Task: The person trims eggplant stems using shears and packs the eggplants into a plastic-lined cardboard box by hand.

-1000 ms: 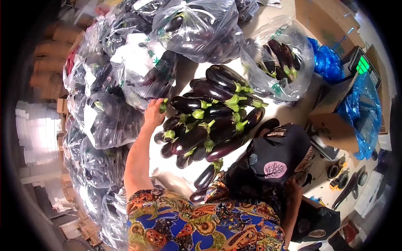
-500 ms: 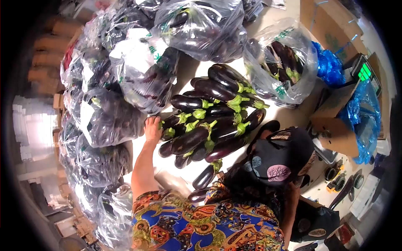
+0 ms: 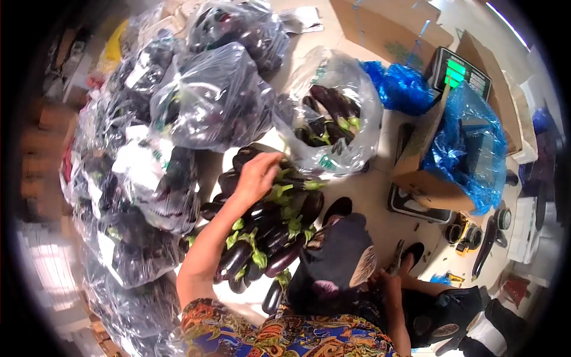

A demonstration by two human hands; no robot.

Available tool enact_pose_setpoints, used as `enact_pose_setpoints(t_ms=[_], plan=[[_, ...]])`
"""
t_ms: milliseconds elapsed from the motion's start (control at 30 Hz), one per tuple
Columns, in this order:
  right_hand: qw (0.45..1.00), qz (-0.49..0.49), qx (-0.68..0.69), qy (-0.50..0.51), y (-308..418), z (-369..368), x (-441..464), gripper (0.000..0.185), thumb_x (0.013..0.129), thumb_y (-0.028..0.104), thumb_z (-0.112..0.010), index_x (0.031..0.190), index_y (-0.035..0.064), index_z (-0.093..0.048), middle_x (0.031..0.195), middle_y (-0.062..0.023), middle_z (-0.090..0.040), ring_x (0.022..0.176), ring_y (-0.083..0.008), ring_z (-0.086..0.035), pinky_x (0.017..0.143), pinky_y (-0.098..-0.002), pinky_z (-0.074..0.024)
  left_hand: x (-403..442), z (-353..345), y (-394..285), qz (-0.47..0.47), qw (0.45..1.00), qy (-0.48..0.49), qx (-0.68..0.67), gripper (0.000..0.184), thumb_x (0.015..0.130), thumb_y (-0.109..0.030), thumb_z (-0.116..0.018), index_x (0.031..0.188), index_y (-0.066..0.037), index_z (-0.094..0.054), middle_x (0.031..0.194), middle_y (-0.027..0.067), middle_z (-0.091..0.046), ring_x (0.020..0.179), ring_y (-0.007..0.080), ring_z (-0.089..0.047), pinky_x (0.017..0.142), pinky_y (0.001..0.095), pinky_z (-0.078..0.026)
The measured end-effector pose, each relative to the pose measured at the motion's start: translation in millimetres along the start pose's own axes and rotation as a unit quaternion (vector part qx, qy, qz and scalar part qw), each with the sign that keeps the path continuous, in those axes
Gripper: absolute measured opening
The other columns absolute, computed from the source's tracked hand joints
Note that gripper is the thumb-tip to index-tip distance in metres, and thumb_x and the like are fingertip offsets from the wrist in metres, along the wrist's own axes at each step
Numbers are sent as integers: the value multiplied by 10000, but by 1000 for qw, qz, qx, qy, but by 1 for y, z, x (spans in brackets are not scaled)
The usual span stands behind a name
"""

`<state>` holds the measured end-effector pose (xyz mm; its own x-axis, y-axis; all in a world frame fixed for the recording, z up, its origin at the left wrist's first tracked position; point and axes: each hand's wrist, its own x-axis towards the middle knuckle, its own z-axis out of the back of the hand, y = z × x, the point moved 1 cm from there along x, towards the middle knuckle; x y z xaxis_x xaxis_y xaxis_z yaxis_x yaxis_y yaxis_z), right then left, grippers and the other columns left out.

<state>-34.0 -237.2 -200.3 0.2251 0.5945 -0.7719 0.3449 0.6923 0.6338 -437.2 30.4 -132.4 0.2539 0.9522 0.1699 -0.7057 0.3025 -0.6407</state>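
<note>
A heap of glossy dark purple eggplants (image 3: 229, 262) with green caps lies on the floor in front of me. My left hand (image 3: 259, 175) is at the far side of this heap, its fingers bent down and closed around an eggplant that they mostly hide. My right hand (image 3: 389, 287) rests low by my knee. It is closed on what looks like a pair of scissors (image 3: 399, 253), the narrow blades pointing away from me. Just beyond the heap stands an open clear plastic bag (image 3: 363, 134) with several eggplants inside.
Full plastic bags of eggplants (image 3: 214, 98) are piled along the left and far side. At right, a cardboard box (image 3: 437, 193) lined with blue plastic sits on a scale (image 3: 404, 205), whose display (image 3: 455, 72) glows green. Tape rolls (image 3: 473, 237) and a loose eggplant (image 3: 483, 259) lie nearer.
My left hand has gone from the heap's left edge to its far side. My view has turned right, bringing my right hand and the scissors into sight.
</note>
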Motion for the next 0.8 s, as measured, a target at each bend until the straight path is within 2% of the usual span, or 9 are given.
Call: enact_pose_setpoints(t_ms=[67,200,300,333,467,600,700,733,800], plan=[[999,-27,-39,17,2,7,2,347,847,196,-635,1136,15,-564,905,-42,-599,787,-166,-583,727,-308,-459,52,-55,8,5,995,37,-93,246,877,-46,-582,1118,-14,-620,1021,151,-650,897,292,-665,769,343,-521],[997,-39,-41,-48,8,9,8,260,835,203,-645,1029,34,-611,886,-30,-600,805,-162,-577,739,-300,-438,135,-146,36,-35,978,139,149,425,783,41,-532,1188,-68,-602,1055,187,-615,935,387,-618,843,433,-515],[992,-77,-24,-93,9,15,13,294,824,179,-641,1066,27,-576,871,-32,-584,807,-164,-567,742,-298,-432,165,-191,80,-25,944,153,291,628,777,9,-577,1375,-133,-447,1309,149,-484,1214,370,-472,986,437,-443],[990,-84,-9,-111,7,17,14,306,821,174,-638,1078,26,-564,861,-31,-575,803,-164,-562,742,-297,-430,175,-194,81,2,908,236,345,576,804,-32,-579,1361,-132,-473,1342,122,-473,1272,337,-422,1019,476,-397],[982,-109,-14,-155,21,14,17,368,808,154,-642,1127,12,-524,874,-44,-565,807,-172,-560,741,-291,-432,179,-213,118,-124,857,182,465,436,827,-132,-585,1262,-144,-571,1395,110,-463,1345,316,-358,1065,482,-313],[991,-66,-47,-111,33,9,15,370,810,164,-647,1121,5,-524,935,-62,-559,829,-182,-550,760,-293,-437,186,-168,79,-64,945,155,280,584,642,-158,-761,1195,-107,-583,1314,103,-541,1326,270,-394,1075,471,-294],[995,-21,-60,-81,27,11,21,406,816,181,-654,1150,-6,-520,978,-65,-561,868,-185,-546,784,-296,-439,180,-134,82,-140,986,-21,85,634,609,-127,-781,1202,-57,-567,1062,156,-650,1098,327,-586,956,429,-426],[995,17,-57,-79,33,4,20,416,817,183,-655,1161,-9,-519,988,-62,-562,884,-183,-542,797,-299,-438,174,-117,49,18,996,-41,-83,576,643,-114,-749,1184,-38,-564,956,154,-655,939,354,-622,860,391,-476],[994,58,-64,-61,36,1,15,448,823,176,-658,1199,-19,-513,1042,-80,-580,943,-202,-550,852,-316,-436,171,-73,-17,186,982,-12,-17,484,637,-99,-707,1096,-28,-570,986,190,-594,917,339,-585,771,378,-482]])
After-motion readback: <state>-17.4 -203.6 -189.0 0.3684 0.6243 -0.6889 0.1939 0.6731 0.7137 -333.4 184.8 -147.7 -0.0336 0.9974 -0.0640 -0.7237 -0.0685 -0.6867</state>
